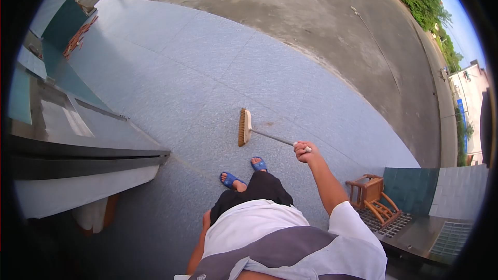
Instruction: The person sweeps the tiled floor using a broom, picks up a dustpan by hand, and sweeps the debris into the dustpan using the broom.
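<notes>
A long-handled brush [247,127] with a pale head and brown bristles is at the blue-grey floor [202,93], a little ahead of my feet in blue slippers. Its thin grey handle runs right to my right hand [304,151], whose fingers are wrapped round the white end of the handle. My right arm is stretched out forward. Only part of my left arm shows beside my body; the left hand itself is hidden. A faint brownish patch [268,124] lies on the floor just right of the brush head.
A wooden chair [371,192] stands at the right beside a metal grate [397,225]. A dark-edged counter [88,162] juts in from the left. Beyond the floor's curved edge lies grey concrete [311,15] with a long thin pole [376,44] on it.
</notes>
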Tool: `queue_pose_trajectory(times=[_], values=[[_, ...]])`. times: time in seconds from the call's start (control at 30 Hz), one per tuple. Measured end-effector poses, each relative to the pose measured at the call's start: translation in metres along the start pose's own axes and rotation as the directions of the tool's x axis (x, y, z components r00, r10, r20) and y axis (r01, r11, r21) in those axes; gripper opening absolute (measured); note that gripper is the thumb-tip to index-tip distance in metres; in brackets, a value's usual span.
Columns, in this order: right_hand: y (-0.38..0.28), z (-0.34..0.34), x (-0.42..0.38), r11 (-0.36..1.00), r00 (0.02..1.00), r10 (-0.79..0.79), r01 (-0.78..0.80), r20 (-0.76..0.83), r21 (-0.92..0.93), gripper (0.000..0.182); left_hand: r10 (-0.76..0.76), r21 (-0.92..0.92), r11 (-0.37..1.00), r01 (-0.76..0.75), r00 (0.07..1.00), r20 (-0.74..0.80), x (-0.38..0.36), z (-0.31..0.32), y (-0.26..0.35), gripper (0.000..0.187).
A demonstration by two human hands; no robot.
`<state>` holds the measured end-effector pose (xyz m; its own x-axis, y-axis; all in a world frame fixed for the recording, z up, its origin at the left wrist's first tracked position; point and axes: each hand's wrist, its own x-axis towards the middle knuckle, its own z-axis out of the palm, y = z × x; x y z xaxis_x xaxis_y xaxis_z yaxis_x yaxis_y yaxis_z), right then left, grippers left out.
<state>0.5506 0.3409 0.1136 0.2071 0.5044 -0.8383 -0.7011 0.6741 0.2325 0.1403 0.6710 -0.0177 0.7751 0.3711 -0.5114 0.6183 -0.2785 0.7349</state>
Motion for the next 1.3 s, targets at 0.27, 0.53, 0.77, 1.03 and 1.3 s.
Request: queue_pose_trajectory(times=[0.27, 0.53, 0.77, 1.03, 1.3], values=[[0.014, -0.006, -0.098, 0.955, 0.991, -0.118, 0.132, 0.066, -0.267, 0.007, -0.181, 0.174, 0.971, 0.161, 0.978, 0.105, 0.047, -0.018, 0.032, 0.02], [-0.046, 0.01, -0.119, 0.834, 0.923, -0.386, 0.347, -0.005, -0.428, 0.007, -0.253, 0.207, 0.951, 0.228, 0.962, 0.102, 0.074, -0.035, 0.049, 0.019], [-0.099, 0.026, 0.017, 0.677, 0.782, -0.596, 0.366, -0.182, -0.639, 0.007, -0.238, 0.051, 0.97, 0.237, 0.971, 0.012, 0.084, -0.052, 0.086, 0.016], [0.029, 0.048, 0.073, 0.645, 0.86, -0.492, 0.252, -0.139, -0.721, 0.034, -0.189, 0.102, 0.972, 0.211, 0.963, -0.195, 0.11, -0.056, 0.082, 0.019], [0.047, 0.063, 0.016, 0.826, 0.933, -0.349, 0.265, -0.082, -0.497, 0.042, -0.152, 0.215, 0.966, 0.147, 0.988, 0.007, 0.166, -0.071, 0.14, 0.021]])
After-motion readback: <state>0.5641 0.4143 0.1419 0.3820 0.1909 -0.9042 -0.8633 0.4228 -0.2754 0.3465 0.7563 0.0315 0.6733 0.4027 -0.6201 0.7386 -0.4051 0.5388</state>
